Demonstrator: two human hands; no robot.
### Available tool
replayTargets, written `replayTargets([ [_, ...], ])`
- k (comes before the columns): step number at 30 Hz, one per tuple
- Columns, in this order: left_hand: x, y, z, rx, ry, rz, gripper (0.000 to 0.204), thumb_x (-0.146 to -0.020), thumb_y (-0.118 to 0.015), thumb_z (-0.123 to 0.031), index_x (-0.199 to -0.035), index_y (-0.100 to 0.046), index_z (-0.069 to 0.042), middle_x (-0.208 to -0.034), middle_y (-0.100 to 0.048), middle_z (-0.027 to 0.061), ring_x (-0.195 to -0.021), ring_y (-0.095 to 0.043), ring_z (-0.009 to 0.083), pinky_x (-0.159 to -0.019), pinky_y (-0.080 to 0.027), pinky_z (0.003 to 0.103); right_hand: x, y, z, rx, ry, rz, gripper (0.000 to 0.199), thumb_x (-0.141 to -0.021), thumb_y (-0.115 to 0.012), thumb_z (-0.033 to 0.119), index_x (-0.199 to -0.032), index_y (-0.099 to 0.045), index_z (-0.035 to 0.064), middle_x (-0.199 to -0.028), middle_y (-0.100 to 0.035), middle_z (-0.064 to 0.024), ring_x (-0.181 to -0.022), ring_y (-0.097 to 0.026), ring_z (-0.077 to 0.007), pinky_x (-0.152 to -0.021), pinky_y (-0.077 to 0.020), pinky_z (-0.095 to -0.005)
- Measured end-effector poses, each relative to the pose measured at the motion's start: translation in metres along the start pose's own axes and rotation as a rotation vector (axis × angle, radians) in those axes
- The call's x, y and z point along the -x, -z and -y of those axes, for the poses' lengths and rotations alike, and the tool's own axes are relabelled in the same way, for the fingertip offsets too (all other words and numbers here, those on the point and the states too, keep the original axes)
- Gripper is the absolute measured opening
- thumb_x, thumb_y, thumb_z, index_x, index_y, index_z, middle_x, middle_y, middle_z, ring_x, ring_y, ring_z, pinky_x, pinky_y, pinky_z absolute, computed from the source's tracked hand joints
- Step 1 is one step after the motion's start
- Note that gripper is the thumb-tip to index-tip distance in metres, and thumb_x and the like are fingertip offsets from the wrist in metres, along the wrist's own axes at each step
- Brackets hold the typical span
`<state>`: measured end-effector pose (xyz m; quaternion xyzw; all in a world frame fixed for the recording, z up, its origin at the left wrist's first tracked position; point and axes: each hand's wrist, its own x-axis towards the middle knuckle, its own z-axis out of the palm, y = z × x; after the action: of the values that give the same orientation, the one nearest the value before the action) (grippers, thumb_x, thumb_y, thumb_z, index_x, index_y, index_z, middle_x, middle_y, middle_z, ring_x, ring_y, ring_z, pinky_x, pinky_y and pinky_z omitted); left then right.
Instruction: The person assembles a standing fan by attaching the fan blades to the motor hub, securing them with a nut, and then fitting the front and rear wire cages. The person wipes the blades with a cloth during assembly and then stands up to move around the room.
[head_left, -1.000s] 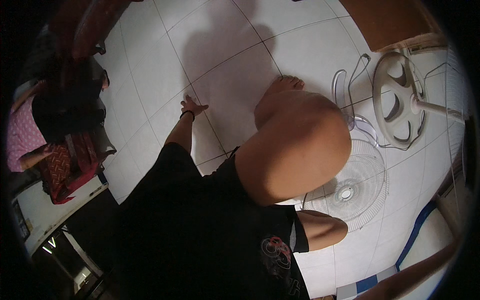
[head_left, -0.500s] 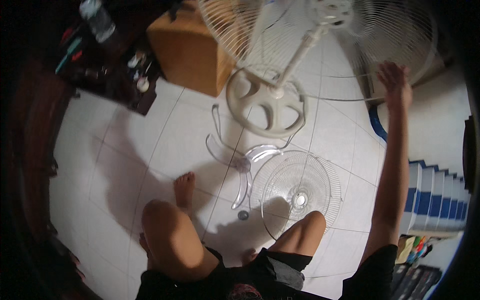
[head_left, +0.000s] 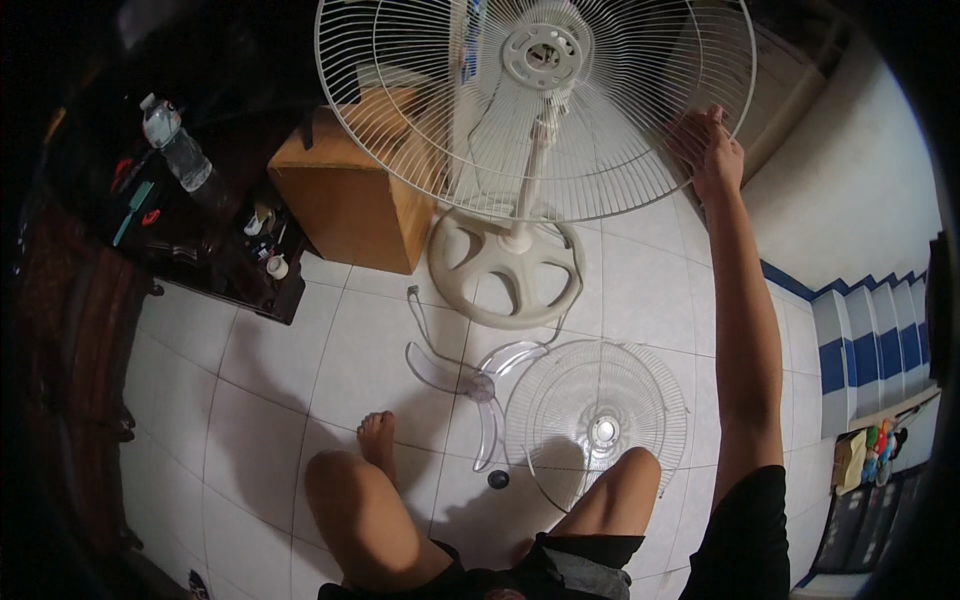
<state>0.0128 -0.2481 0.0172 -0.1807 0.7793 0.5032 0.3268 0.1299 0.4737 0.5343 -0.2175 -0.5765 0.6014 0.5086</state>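
A white pedestal fan stands in front of me on its round base (head_left: 505, 270). Its wire rear grille (head_left: 420, 120) faces up toward me, with the bare motor hub (head_left: 541, 52) at the middle. My right hand (head_left: 710, 150) reaches out and grips the grille's rim at the right. My left hand is out of view. On the tiled floor by my bare foot (head_left: 377, 440) lie a clear fan blade (head_left: 480, 385), the loose front grille (head_left: 595, 425) and a small black cap (head_left: 498, 479).
A wooden box (head_left: 345, 200) stands left of the fan's base. A dark low table (head_left: 200, 250) with a plastic bottle (head_left: 175, 150) and small items lies further left. Blue and white steps (head_left: 870, 350) rise at the right, with a white wall behind.
The view has swung from the floor behind me round to the fan. My right hand has gone from beside the grille's rim to holding it, and the fan now looks closer.
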Motion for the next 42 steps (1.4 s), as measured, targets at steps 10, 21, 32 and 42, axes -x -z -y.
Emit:
replayTargets([
  [10, 0.015, -0.021, -0.245, 0.451, -0.732, 0.243, 0.013, -0.090, -0.057, -0.019, -0.090, -0.050, -0.008, -0.081, -0.050, 0.0008, -0.067, -0.047, 0.0122, -0.056, -0.041, 0.029, -0.025, 0.006, -0.004, 0.067, 0.018, -0.039, 0.063, -0.099, -0.064, 0.050, -0.120, -0.062, -0.0093, -0.111, -0.071, -0.0230, -0.102, -0.073, -0.0353, -0.088, -0.0612, -0.0466],
  [21, 0.147, -0.232, -0.654, -0.061, -2.160, 0.166, 0.054, -0.081, -0.083, -0.014, -0.131, -0.064, -0.008, -0.121, -0.065, 0.0102, -0.099, -0.068, 0.0263, -0.079, -0.057, 0.035, -0.050, -0.016, -0.019, 0.117, 0.109, -0.130, 0.061, -0.099, -0.066, 0.047, -0.119, -0.063, -0.0098, -0.106, -0.072, -0.0228, -0.098, -0.075, -0.0351, -0.084, -0.0640, -0.0469],
  [32, 0.152, -0.325, -0.735, -0.108, -2.320, -0.188, 0.063, -0.075, -0.087, -0.027, -0.133, -0.063, -0.019, -0.118, -0.056, 0.0023, -0.096, -0.065, 0.0272, -0.075, -0.059, 0.037, -0.075, -0.003, -0.032, 0.349, 0.235, -0.332, 0.055, -0.096, -0.070, 0.051, -0.111, -0.070, -0.0014, -0.098, -0.074, -0.0154, -0.089, -0.075, -0.0249, -0.080, -0.0602, -0.0362],
  [42, 0.148, -0.324, -0.752, -0.187, -2.382, -0.164, 0.065, -0.073, -0.087, -0.026, -0.133, -0.062, -0.018, -0.119, -0.056, 0.0028, -0.096, -0.065, 0.0263, -0.078, -0.057, 0.040, -0.076, -0.003, -0.014, 0.859, 0.077, -0.542, 0.082, -0.085, -0.069, 0.074, -0.116, -0.074, -0.0014, -0.099, -0.075, -0.0123, -0.098, -0.067, -0.0213, -0.092, -0.0503, -0.0341],
])
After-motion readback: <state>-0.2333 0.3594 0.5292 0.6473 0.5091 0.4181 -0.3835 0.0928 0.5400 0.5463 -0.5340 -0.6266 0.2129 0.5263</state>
